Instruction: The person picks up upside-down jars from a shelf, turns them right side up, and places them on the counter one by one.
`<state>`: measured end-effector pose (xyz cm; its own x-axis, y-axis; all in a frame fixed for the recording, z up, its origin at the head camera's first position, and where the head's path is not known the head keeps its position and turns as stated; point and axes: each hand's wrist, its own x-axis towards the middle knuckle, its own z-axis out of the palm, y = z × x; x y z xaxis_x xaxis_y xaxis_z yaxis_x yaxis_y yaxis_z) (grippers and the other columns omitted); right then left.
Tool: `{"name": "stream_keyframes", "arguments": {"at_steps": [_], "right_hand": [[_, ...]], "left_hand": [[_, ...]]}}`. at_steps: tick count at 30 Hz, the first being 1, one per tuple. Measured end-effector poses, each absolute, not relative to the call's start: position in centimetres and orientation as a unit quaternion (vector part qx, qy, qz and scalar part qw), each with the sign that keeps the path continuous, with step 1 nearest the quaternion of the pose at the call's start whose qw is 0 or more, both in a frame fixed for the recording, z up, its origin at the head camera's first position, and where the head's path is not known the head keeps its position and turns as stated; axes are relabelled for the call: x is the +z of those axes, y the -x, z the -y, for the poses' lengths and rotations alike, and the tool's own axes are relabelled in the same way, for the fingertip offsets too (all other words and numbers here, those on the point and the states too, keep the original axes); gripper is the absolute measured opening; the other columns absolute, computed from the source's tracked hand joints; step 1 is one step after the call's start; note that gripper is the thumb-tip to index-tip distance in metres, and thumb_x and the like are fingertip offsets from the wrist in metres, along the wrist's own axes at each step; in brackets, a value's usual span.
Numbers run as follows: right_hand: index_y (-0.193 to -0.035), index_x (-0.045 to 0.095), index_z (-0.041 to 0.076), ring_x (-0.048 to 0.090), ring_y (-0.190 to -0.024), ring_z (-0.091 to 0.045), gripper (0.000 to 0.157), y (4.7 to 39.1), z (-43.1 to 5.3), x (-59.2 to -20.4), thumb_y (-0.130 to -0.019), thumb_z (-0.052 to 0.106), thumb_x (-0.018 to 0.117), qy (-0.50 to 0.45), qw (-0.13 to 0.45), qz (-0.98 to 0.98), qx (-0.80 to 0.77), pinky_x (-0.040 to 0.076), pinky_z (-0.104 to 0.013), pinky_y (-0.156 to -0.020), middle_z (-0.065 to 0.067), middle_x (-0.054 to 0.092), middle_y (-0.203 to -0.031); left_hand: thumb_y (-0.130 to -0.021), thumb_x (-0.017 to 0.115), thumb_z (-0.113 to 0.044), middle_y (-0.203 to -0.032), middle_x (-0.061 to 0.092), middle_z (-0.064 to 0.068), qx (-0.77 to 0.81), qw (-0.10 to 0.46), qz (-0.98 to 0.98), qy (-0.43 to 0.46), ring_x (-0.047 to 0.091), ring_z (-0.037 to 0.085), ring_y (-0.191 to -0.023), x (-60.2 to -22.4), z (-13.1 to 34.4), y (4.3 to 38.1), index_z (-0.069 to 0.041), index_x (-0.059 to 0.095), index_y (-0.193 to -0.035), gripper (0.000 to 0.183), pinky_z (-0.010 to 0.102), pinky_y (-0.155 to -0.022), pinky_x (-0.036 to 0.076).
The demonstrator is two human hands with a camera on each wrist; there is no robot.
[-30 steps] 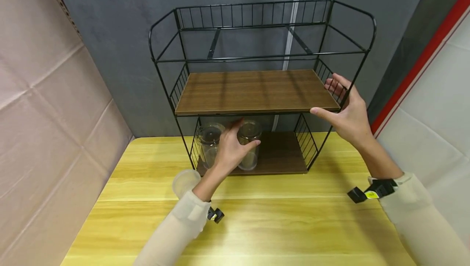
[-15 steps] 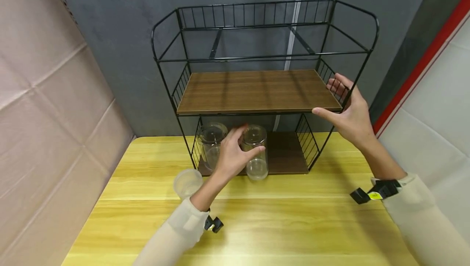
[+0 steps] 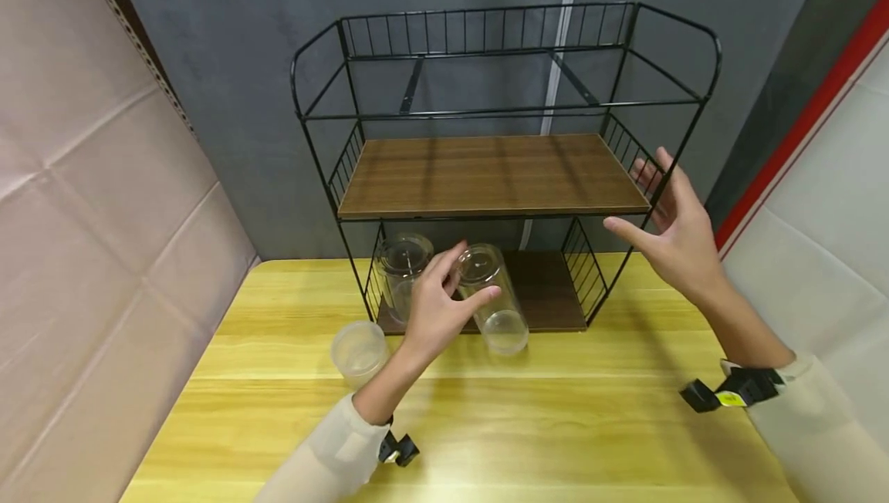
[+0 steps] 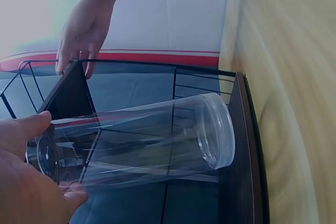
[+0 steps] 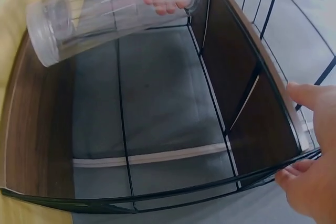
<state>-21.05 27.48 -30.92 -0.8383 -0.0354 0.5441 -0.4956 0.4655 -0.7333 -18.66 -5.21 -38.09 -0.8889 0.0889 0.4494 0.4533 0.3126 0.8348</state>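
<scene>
My left hand [image 3: 441,298] grips a clear plastic jar [image 3: 503,306] near its upper end, thumb on one side and fingers on the other. The jar leans out over the front edge of the rack's lower board, with a translucent lid [image 4: 220,129] on its lower end. Behind the left hand, a second clear jar [image 3: 399,279] stands on the lower board at left. At the right side of the black wire rack [image 3: 667,179], my right hand [image 3: 684,237] is spread around the front upright, thumb in front and fingers behind the side wires.
A small round translucent container [image 3: 357,352] sits on the wooden table [image 3: 500,433] left of the left wrist. The rack's brown middle board [image 3: 486,175] overhangs the jars. Its top tier is a bare frame. A dark grey wall [image 3: 278,140] stands behind.
My left hand has drawn the jar forward out of the lower tier, and its lower end has swung right and toward me. The right hand has shifted slightly right.
</scene>
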Motion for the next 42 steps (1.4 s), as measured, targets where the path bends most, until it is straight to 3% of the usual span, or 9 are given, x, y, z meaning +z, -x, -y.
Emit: {"name": "stream_keyframes", "arguments": {"at_steps": [4, 9, 13, 16, 23, 26, 29, 32, 42], "right_hand": [[-0.170, 0.013, 0.030, 0.030, -0.159, -0.022, 0.108, 19.6, -27.4, -31.2, -0.092, -0.002, 0.080, -0.156, 0.241, 0.826, 0.484, 0.034, -0.011, -0.116, -0.010, 0.027, -0.174], [-0.170, 0.016, 0.021, 0.027, -0.160, -0.024, 0.113, 17.2, -26.8, -32.0, -0.084, -0.010, 0.083, -0.176, 0.306, 0.813, 0.463, 0.033, -0.017, -0.121, -0.008, 0.022, -0.175], [-0.166, 0.030, 0.003, 0.031, -0.158, -0.027, 0.092, 15.4, -26.0, -32.7, -0.096, 0.036, 0.080, -0.218, 0.396, 0.797, 0.402, 0.032, -0.024, -0.125, -0.015, 0.032, -0.171], [-0.157, 0.040, -0.010, 0.037, -0.155, -0.026, 0.101, 14.4, -25.3, -33.4, -0.096, 0.066, 0.067, -0.260, 0.436, 0.790, 0.344, 0.031, -0.025, -0.125, -0.025, 0.041, -0.163], [-0.154, 0.044, -0.012, 0.040, -0.153, -0.019, 0.098, 13.6, -24.6, -36.6, -0.096, 0.064, 0.069, -0.351, 0.347, 0.798, 0.346, 0.031, -0.021, -0.124, -0.030, 0.046, -0.158], [-0.159, 0.038, -0.009, 0.040, -0.153, -0.018, 0.099, 13.5, -24.4, -38.0, -0.092, 0.051, 0.081, -0.362, 0.276, 0.789, 0.413, 0.032, -0.020, -0.123, -0.029, 0.043, -0.161], [-0.162, 0.031, -0.009, 0.041, -0.153, -0.021, 0.105, 13.5, -23.9, -38.8, -0.081, 0.013, 0.094, -0.373, 0.220, 0.758, 0.487, 0.037, -0.023, -0.121, -0.031, 0.040, -0.162], [-0.164, 0.026, -0.008, 0.042, -0.152, -0.023, 0.116, 13.4, -23.3, -39.1, -0.066, -0.020, 0.088, -0.368, 0.177, 0.733, 0.544, 0.039, -0.024, -0.120, -0.029, 0.039, -0.163], [-0.161, 0.030, -0.009, 0.055, -0.140, -0.014, 0.099, 12.9, -21.9, -39.6, -0.073, -0.035, 0.069, -0.308, 0.115, 0.680, 0.655, 0.048, -0.027, -0.111, -0.008, 0.053, -0.156]], "left_hand": [[-0.084, 0.093, -0.019, -0.133, 0.065, 0.009, -0.612, 0.146, 0.762, 0.156, 0.067, 0.022, -0.115, -38.0, 5.3, 18.0, -0.006, 0.056, -0.153, 0.079, 0.021, -0.101, 0.054], [-0.087, 0.090, -0.016, -0.149, 0.060, 0.010, -0.691, 0.105, 0.702, 0.137, 0.059, 0.024, -0.139, -37.7, 5.4, 17.3, -0.006, 0.053, -0.155, 0.078, 0.028, -0.112, 0.048], [-0.090, 0.085, -0.011, -0.151, 0.059, 0.016, -0.753, 0.082, 0.641, 0.126, 0.055, 0.026, -0.143, -37.5, 5.4, 16.8, -0.002, 0.048, -0.157, 0.077, 0.029, -0.114, 0.047], [-0.091, 0.080, -0.007, -0.152, 0.056, 0.019, -0.789, 0.075, 0.599, 0.117, 0.053, 0.028, -0.144, -37.4, 5.4, 16.4, 0.000, 0.046, -0.158, 0.075, 0.029, -0.114, 0.047], [-0.098, 0.071, -0.004, -0.157, 0.049, 0.024, -0.841, 0.070, 0.524, 0.115, 0.047, 0.035, -0.148, -37.0, 5.5, 15.4, 0.008, 0.036, -0.159, 0.071, 0.030, -0.116, 0.046], [-0.099, 0.067, -0.003, -0.158, 0.046, 0.025, -0.856, 0.062, 0.501, 0.109, 0.047, 0.036, -0.148, -36.9, 5.5, 15.1, 0.009, 0.034, -0.159, 0.069, 0.031, -0.116, 0.046], [-0.101, 0.064, -0.004, -0.157, 0.045, 0.025, -0.864, 0.057, 0.491, 0.099, 0.049, 0.033, -0.146, -36.8, 5.4, 14.8, 0.008, 0.035, -0.159, 0.066, 0.032, -0.115, 0.047], [-0.103, 0.062, -0.006, -0.157, 0.044, 0.025, -0.873, 0.061, 0.474, 0.096, 0.051, 0.031, -0.145, -36.7, 5.3, 14.5, 0.007, 0.034, -0.160, 0.065, 0.032, -0.116, 0.046], [-0.106, 0.065, -0.015, -0.157, 0.041, 0.027, -0.897, 0.064, 0.423, 0.115, 0.052, 0.031, -0.144, -36.7, 4.8, 14.0, 0.009, 0.029, -0.161, 0.070, 0.036, -0.118, 0.045]]}}
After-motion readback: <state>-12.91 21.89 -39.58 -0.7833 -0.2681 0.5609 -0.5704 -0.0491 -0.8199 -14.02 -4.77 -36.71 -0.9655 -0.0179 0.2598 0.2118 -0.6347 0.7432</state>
